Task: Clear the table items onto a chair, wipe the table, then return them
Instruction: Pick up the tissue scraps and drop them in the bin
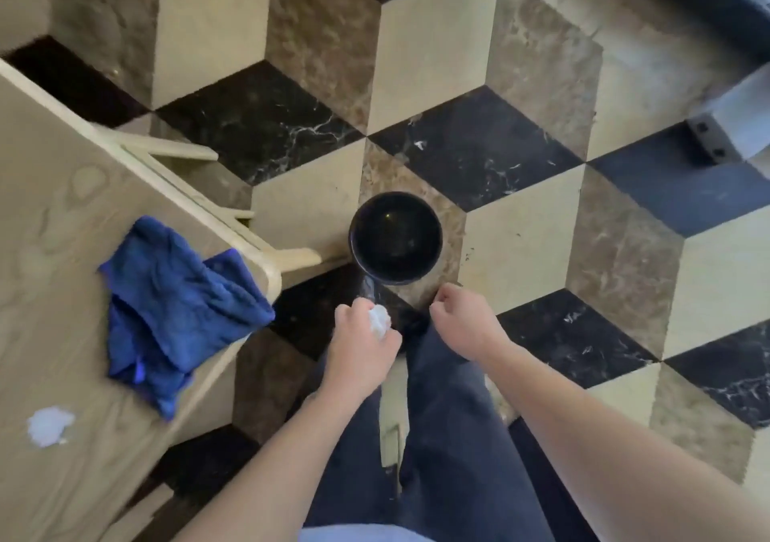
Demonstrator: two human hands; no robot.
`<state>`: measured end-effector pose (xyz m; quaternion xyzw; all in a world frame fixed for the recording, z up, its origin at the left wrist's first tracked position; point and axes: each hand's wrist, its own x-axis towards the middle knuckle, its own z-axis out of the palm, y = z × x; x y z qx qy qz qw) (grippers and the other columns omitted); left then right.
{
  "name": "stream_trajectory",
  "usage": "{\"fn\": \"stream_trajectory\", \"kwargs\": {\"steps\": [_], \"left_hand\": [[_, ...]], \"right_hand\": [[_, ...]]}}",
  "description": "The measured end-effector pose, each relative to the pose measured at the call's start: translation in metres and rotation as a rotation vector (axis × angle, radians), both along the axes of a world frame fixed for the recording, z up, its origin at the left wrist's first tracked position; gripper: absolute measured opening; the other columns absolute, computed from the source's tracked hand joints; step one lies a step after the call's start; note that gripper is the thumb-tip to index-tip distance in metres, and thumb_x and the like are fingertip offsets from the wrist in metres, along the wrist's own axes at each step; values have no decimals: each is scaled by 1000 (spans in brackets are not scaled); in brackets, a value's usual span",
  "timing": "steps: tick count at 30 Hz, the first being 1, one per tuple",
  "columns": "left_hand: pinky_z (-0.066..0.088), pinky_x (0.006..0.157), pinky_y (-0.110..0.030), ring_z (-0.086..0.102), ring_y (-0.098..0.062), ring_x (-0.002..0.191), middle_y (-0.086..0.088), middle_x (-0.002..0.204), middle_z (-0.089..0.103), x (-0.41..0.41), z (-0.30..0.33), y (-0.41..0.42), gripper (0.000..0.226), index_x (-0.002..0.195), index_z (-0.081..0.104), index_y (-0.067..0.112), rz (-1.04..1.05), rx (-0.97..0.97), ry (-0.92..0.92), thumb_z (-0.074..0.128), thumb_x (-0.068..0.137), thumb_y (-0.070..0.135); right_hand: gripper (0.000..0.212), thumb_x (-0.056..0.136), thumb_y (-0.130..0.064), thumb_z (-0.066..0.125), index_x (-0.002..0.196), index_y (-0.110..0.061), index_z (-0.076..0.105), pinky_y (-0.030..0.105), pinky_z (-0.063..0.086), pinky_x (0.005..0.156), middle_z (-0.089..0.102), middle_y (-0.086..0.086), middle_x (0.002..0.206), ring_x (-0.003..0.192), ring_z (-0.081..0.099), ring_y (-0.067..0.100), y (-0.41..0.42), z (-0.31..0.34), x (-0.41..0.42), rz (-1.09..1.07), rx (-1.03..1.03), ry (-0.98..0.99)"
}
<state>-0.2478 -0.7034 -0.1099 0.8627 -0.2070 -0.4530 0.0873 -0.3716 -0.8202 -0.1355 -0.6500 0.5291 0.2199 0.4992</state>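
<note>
A beige table point(62, 249) fills the left side, its surface streaked with damp patches. A crumpled blue cloth point(175, 308) lies on its corner, partly hanging over the edge. A small white paper wad point(49, 425) rests on the table nearer me. My left hand point(362, 343) is shut on a crumpled white tissue point(380, 320), held over the floor just short of a round black bin point(396, 238). My right hand point(462, 320) hovers beside it, fingers curled in, nothing visible in it.
The floor is a cube-pattern marble in beige, brown and black. The table's pale legs point(287, 256) stand just left of the bin. A grey furniture foot with a black bracket point(708, 141) sits at the right edge. My dark trouser legs point(450, 437) are below my hands.
</note>
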Motion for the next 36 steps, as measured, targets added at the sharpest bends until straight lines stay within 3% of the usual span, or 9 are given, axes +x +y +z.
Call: {"fn": "stream_trajectory", "kwargs": {"steps": [3, 6, 11, 16, 19, 22, 25, 31, 36], "left_hand": [[52, 82, -35, 53, -22, 96, -1, 111, 37, -10, -70, 2, 40, 113, 45, 20, 28, 96, 78, 63, 79, 30], [48, 91, -35, 46, -20, 107, -2, 118, 35, -9, -144, -2, 39, 117, 41, 19, 30, 112, 85, 59, 83, 21], [45, 92, -27, 48, -20, 111, -6, 131, 33, 11, -253, -29, 48, 137, 36, 15, -42, 90, 75, 59, 95, 13], [40, 83, -23, 49, -10, 95, -2, 127, 45, 27, -318, -56, 40, 131, 52, 16, -45, -9, -21, 65, 93, 23], [50, 94, -31, 54, -22, 119, -7, 148, 28, 24, -339, -60, 55, 137, 42, 17, -33, -40, -68, 69, 89, 21], [37, 115, -47, 11, -33, 151, -7, 164, -6, 22, -344, -61, 91, 154, 14, 26, -217, 12, -29, 74, 85, 26], [26, 119, -53, -5, -36, 152, -8, 164, -11, 21, -330, -57, 105, 155, 1, 33, -354, 88, -61, 75, 81, 35], [36, 91, -25, 40, -23, 130, -5, 145, 34, 24, -256, -37, 53, 141, 40, 22, 18, 103, -109, 59, 92, 24], [44, 82, -26, 59, -20, 110, -5, 128, 55, 29, -167, -5, 41, 135, 44, 19, 76, 249, 116, 54, 96, 23]], "right_hand": [[12, 90, -21, 42, 84, -17, 51, 34, 39, 63, 55, 4, 89, 80, 53, 24, 2, -73, 4, 14, -8, 25], [10, 93, -21, 41, 96, -17, 49, 38, 44, 82, 50, 5, 105, 95, 51, 27, 10, -141, 8, 88, 24, 32], [20, 102, -17, 39, 119, -13, 47, 35, 43, 77, 45, 7, 119, 93, 53, 26, 4, -238, 21, 328, -66, -10], [20, 101, -21, 41, 119, -16, 48, 43, 51, 75, 51, 7, 110, 89, 57, 31, -22, -310, 41, 394, -103, -17], [29, 99, -19, 46, 127, -16, 46, 44, 51, 80, 50, 8, 121, 100, 57, 33, -31, -334, 53, 440, -144, -24], [71, 91, -21, 62, 151, -21, 25, 44, 43, 101, 28, 6, 156, 139, 33, 31, -35, -343, 57, 533, -173, -48], [90, 83, -28, 72, 155, -20, 17, 44, 43, 105, 17, 7, 162, 147, 20, 30, -43, -329, 53, 530, -230, -33], [52, 90, -27, 61, 136, -16, 40, 45, 51, 85, 44, 8, 134, 119, 48, 32, -37, -253, 26, 447, -185, 19], [29, 92, -25, 53, 119, -14, 48, 41, 50, 78, 51, 7, 113, 103, 56, 31, -19, -159, 3, 501, -15, 119]]}}
